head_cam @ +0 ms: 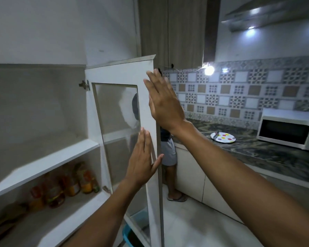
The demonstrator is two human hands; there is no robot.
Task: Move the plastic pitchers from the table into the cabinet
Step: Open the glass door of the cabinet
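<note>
A white wall cabinet (43, 157) stands open at the left. Its glass-panelled door (125, 72) is swung out toward me. My left hand (143, 161) lies flat with fingers straight against the door's right stile, low down. My right hand (163, 98) is flat and open against the door's outer edge, higher up. Neither hand holds anything. The upper shelf (48, 161) is bare. No plastic pitcher and no table are in view.
Several bottles (68, 186) stand on the lower shelf. A person (168, 150) stands behind the door beside the marble counter (257, 150), which carries a spotted plate (223, 137) and a white microwave (287, 129). A blue bin (128, 234) sits below the door.
</note>
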